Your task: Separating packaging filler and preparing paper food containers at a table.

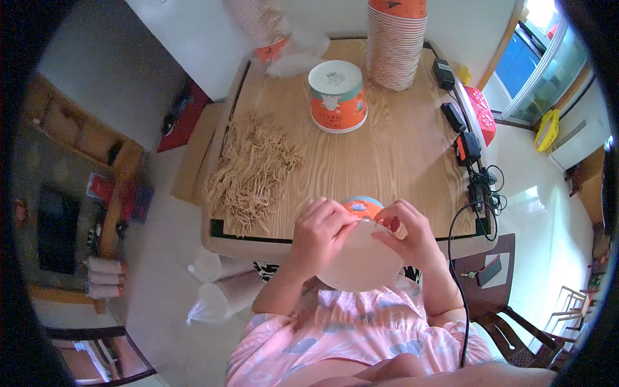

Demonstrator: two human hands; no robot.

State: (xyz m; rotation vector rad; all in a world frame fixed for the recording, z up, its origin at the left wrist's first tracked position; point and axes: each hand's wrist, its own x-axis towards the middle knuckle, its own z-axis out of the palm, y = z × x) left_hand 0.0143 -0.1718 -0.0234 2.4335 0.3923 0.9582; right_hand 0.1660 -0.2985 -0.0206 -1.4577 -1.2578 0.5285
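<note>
Hands meet over a paper cup (361, 255) held at the near edge of a wooden table (400, 155), just above the lap. Left hand (319, 232) grips the cup's left side; right hand (409, 235) pinches its upper rim, the open mouth facing up toward the camera. Beyond the cup: string pile (255, 171) far left, upturned cup (337, 95) straight ahead, cup stack (396, 44) behind that.

Orange-and-teal paper cup (338, 97), tan string bundle (253, 171), pale wood-grain table (400, 155), pink cloud-patterned garment (348, 329).
</note>
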